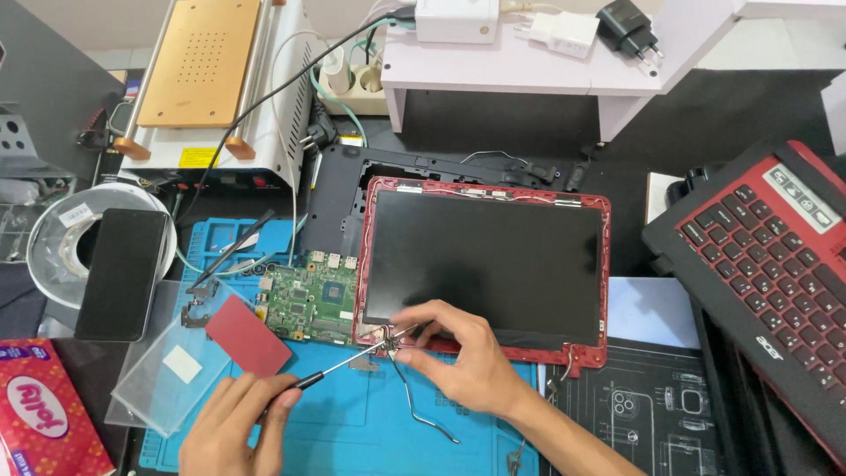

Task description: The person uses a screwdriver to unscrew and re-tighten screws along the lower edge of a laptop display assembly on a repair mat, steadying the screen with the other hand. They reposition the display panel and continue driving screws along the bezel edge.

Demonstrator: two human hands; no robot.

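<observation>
A laptop screen panel (485,264) in a red back cover (606,264) lies face up on a blue work mat (352,414). My left hand (236,432) grips a thin screwdriver (339,366) whose tip reaches the cover's lower left corner. There my right hand (458,348) pinches a small metal hinge piece (388,339) at that corner. A grey cable (414,405) trails from the corner over the mat. A green circuit board (308,304) lies just left of the screen.
A red and black laptop keyboard part (767,264) lies at the right. A black phone (119,273) leans on a tape roll (53,238) at left. Also here: a red card (248,335), clear plastic sheet (167,370), heating plate machine (211,79), white shelf (529,66), tissue pack (40,405).
</observation>
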